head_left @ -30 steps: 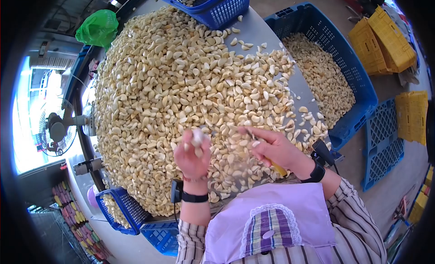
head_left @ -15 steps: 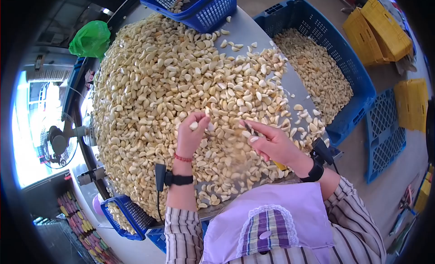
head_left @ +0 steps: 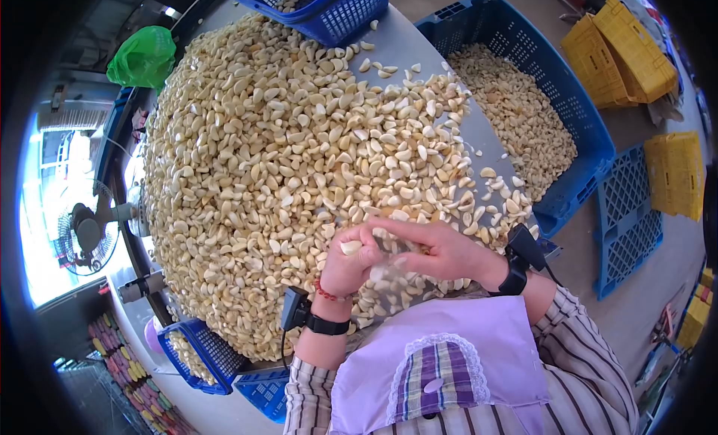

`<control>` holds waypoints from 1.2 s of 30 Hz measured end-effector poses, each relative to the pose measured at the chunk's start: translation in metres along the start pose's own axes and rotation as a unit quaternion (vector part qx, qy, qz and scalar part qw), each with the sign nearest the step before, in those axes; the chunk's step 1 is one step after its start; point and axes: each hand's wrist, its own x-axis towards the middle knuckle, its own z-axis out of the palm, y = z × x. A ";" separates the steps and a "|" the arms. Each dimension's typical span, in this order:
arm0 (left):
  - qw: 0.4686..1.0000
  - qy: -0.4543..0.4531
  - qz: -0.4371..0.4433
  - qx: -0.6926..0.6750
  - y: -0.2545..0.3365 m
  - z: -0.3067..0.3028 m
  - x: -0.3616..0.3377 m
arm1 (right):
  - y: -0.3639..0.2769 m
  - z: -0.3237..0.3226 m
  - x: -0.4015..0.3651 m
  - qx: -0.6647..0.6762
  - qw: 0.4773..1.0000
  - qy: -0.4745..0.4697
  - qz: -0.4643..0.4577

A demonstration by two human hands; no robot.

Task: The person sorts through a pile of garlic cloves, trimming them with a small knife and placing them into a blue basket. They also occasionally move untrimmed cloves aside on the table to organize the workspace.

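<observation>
My left hand (head_left: 348, 267) is closed, with a pale garlic clove (head_left: 350, 247) showing between its fingers. Against it comes my right hand (head_left: 437, 250), its fingers bent toward the left fingertips and partly smeared by motion. The small yellow-handled knife seen in the right hand earlier is hidden now by the fingers and blur. Below the fingers is a pale blur, perhaps falling cloves. Both hands are over the near part of a large heap of peeled garlic cloves (head_left: 254, 151) on a metal table (head_left: 486, 140).
A blue basket (head_left: 333, 20) stands at the table's far edge. On the right is a big blue crate (head_left: 591, 151) holding more cloves. A smaller blue basket (head_left: 217, 353) with cloves sits at lower left. Beyond are a green bag (head_left: 142, 57), a fan (head_left: 88, 227) and yellow crates (head_left: 636, 50).
My hands have come together, the left moving right and toward me. The knife has gone out of sight. The view has shifted slightly.
</observation>
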 end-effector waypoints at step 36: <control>0.952 -0.030 0.157 -0.260 0.054 -0.102 0.027 | 0.002 -0.010 0.004 0.285 0.925 0.165 0.189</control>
